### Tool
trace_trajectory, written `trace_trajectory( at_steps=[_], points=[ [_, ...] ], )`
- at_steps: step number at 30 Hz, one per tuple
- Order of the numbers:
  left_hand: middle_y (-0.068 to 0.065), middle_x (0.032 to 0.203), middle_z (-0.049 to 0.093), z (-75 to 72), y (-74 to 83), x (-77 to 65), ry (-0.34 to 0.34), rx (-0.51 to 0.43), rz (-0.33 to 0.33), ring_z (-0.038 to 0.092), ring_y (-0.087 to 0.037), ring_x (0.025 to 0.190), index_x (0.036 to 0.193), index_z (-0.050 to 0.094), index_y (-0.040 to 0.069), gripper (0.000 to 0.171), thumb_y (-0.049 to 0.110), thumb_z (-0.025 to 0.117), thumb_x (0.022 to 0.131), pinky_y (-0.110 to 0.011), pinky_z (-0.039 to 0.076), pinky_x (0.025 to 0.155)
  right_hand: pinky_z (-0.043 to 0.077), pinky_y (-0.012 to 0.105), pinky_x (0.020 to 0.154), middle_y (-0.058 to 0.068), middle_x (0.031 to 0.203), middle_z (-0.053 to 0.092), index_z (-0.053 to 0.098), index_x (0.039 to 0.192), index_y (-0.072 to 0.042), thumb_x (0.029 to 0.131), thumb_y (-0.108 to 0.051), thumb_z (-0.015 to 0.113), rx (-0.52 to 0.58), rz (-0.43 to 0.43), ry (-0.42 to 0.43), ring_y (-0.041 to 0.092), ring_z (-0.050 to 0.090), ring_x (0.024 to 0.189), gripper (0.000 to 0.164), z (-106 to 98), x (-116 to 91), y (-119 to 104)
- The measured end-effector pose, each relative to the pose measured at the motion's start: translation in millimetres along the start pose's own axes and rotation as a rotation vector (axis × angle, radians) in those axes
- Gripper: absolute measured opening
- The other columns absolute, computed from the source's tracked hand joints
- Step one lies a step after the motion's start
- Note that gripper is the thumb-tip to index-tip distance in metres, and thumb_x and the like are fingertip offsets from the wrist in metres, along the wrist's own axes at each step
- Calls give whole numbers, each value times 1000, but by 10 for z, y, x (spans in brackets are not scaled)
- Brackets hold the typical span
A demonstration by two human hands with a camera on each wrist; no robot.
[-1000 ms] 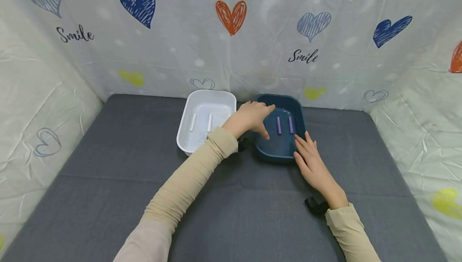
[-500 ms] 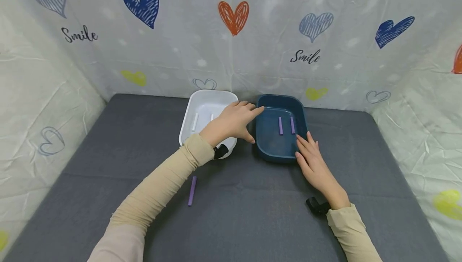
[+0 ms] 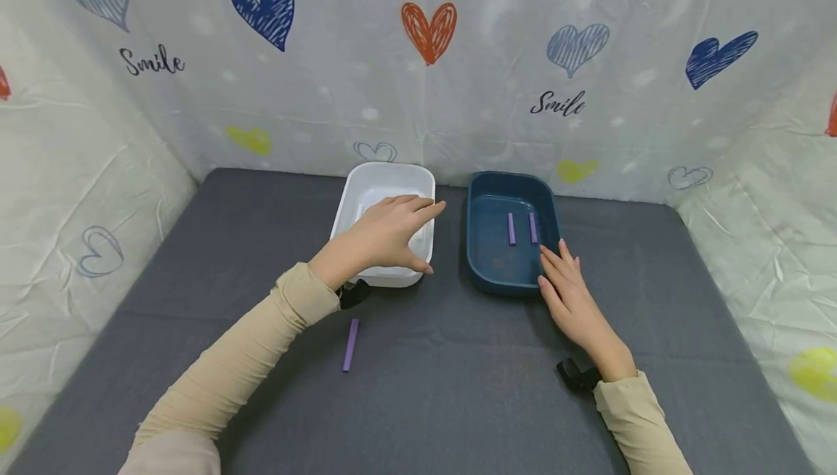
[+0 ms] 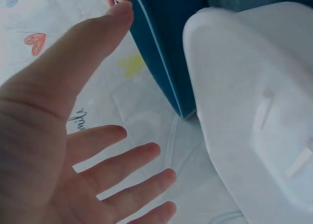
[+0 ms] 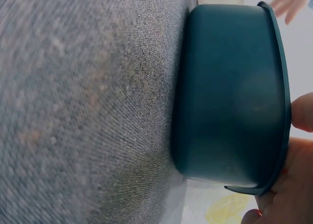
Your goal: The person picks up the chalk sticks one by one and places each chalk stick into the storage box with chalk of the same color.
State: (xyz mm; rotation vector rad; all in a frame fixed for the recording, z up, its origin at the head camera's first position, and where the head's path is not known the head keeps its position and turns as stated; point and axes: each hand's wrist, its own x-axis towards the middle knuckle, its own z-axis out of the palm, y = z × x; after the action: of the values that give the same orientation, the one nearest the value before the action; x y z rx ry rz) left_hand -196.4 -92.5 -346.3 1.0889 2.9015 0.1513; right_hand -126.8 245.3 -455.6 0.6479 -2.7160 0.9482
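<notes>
A: so what's going on here?
B: left hand [image 3: 382,234] is over the white tray [image 3: 386,176], grip spread apart. right hand [image 3: 570,296] touches the dark blue tray [image 3: 500,266], grip relaxed, fingers unclenched.
A: and the purple sticks [image 3: 512,229]?
B: two inside that tray, third stick [image 3: 350,345] is on the desk [image 3: 458,388] near the left forearm [image 3: 229,362].

Head view evenly lit, sharp; soft shadow on grey worktop [image 3: 458,388] beside left sleeve [image 3: 229,362]. Left wrist view: left hand [image 4: 44,141] shaded, white tray [image 4: 225,97] washed out, soft-focused. Right wrist view: faint sheen on blue tray [image 5: 230,97], worktop blurred at left.
</notes>
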Motion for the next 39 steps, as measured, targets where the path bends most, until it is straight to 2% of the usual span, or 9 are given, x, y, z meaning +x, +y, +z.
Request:
trace_trajectory(
  at_steps=[8, 14, 23, 28, 34, 39],
  points=[
    [-12, 149, 47, 55, -114, -448, 80, -76, -9, 42, -34, 137, 154, 37, 11, 104, 51, 86, 71, -54, 33, 111, 5, 64, 116, 25, 155, 33, 39, 143, 15, 106, -13, 46, 0, 1, -2, 38, 7, 150, 47, -9, 4, -15],
    [-12, 147, 49, 108, -152, -730, 131, -139, -4, 43, -35, 136, 151, 43, 10, 102, 51, 88, 69, -52, 35, 110, 5, 65, 116, 25, 154, 34, 40, 143, 15, 105, -12, 46, 2, 2, 0, 37, 6, 151, 47, -12, -4, -22],
    [-13, 150, 45, 207, -211, -1103, 157, -238, -30, 41, -36, 138, 151, 43, 10, 102, 48, 89, 68, -56, 39, 107, 5, 66, 115, 25, 155, 34, 40, 144, 15, 105, -12, 46, 0, 0, -5, 37, 6, 151, 47, -9, 2, -16],
    [-12, 150, 45, 242, -214, -1301, 180, -246, -58, 41, -36, 138, 150, 45, 10, 99, 46, 89, 68, -56, 41, 104, 5, 65, 116, 26, 154, 34, 40, 143, 15, 105, -12, 47, 3, 1, 0, 37, 6, 151, 47, -4, 5, -11],
    [-13, 143, 53, 265, -161, -1544, 198, -240, -102, 54, -34, 126, 147, 49, 9, 93, 42, 89, 71, -54, 50, 93, 5, 65, 116, 25, 155, 33, 39, 144, 15, 106, -14, 46, -2, 9, -12, 35, 5, 151, 48, 15, 2, -10],
    [-14, 140, 56, 350, -146, -1654, 183, -235, -106, 59, -33, 121, 145, 50, 6, 93, 41, 90, 69, -52, 52, 91, 5, 65, 116, 25, 155, 34, 40, 144, 15, 105, -12, 47, -2, 7, -1, 36, 6, 151, 48, 12, 1, -8]
  ],
)
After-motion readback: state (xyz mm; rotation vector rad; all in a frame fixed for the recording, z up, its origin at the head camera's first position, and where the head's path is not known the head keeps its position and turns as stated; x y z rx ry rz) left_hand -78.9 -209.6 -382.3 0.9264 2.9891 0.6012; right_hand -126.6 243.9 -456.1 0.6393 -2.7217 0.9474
